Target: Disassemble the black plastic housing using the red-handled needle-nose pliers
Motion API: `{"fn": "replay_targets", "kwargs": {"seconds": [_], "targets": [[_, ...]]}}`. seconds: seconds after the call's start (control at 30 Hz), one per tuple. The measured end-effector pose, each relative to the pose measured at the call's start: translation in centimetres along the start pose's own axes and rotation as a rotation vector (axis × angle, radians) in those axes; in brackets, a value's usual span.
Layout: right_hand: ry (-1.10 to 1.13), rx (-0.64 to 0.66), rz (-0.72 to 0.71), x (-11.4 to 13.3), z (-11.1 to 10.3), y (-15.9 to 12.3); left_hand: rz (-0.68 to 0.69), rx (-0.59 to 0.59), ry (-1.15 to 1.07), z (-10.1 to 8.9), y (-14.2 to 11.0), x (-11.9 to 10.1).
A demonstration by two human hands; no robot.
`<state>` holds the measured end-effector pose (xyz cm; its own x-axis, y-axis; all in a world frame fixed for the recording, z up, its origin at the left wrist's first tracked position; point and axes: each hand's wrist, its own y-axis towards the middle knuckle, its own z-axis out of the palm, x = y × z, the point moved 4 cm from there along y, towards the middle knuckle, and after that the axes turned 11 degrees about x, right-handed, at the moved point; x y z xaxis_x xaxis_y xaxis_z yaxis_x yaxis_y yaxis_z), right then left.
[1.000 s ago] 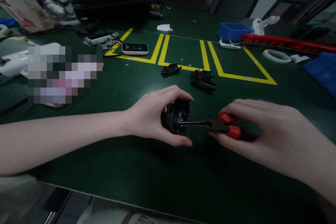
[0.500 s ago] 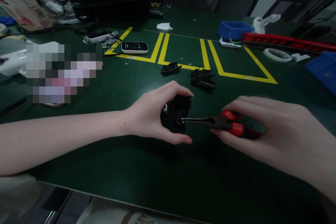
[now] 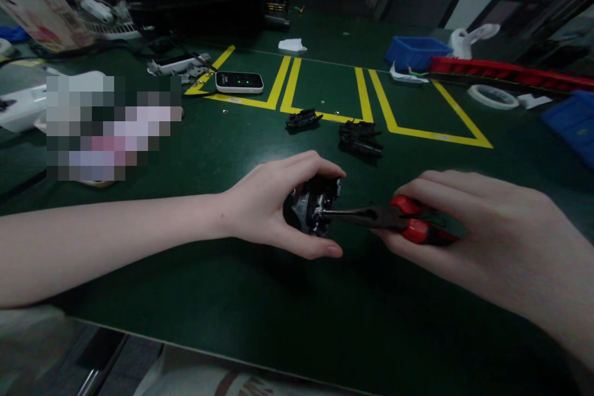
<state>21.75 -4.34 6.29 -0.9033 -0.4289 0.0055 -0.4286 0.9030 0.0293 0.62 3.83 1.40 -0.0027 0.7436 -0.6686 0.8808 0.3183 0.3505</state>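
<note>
My left hand (image 3: 283, 204) is closed around a black plastic part (image 3: 320, 201), its thumb below and fingers above, with the part's inner face turned to the right. In my right hand (image 3: 459, 216) are long-nose pliers (image 3: 385, 216) with red and black handles. Their narrow tips reach into the black part and meet a small shiny spot there; whether they grip anything is too small to tell. Beyond my hands, more black plastic pieces lie on the green table: one piece (image 3: 302, 120) by the yellow tape and a clustered pair (image 3: 359, 138) to its right.
Yellow tape outlines (image 3: 325, 116) mark the table. A small device with green lights (image 3: 239, 82) sits at left. On the right are a blue bin (image 3: 417, 52), a red strip (image 3: 510, 73), a tape roll (image 3: 492, 97) and another blue bin (image 3: 570, 124). A white fan (image 3: 99, 6) stands far left.
The black part has tilted slightly back and forth in my left hand, now showing more of its inner face. The pliers' tips stay at the same spot, and my right hand has shifted slightly right.
</note>
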Motion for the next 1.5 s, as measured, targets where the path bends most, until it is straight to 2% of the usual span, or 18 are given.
{"fn": "replay_targets", "kwargs": {"seconds": [0.4,0.53,0.7,0.9,1.17,1.4,1.5], "targets": [[-0.177,-0.098,-0.103,0.9,0.1,-0.4,-0.02,0.037,0.015,0.1,-0.1,0.0],[-0.143,-0.092,-0.111,0.9,0.1,-0.4,-0.018,0.041,0.011,0.0,0.0,0.0],[-0.036,-0.024,-0.061,0.3,0.3,0.0,0.036,0.012,0.053,-0.1,-0.1,-0.1],[0.014,0.003,-0.019,0.2,0.4,0.1,0.021,0.014,0.034,0.0,0.0,0.0],[0.001,-0.027,-0.067,0.3,0.4,-0.1,0.016,0.051,-0.02,0.2,0.1,0.1],[0.036,-0.046,-0.08,-0.1,0.6,0.2,0.065,-0.012,0.044,0.0,0.0,-0.1],[0.05,-0.047,-0.078,0.0,0.6,0.1,0.059,-0.003,0.027,0.0,0.1,0.0]]}}
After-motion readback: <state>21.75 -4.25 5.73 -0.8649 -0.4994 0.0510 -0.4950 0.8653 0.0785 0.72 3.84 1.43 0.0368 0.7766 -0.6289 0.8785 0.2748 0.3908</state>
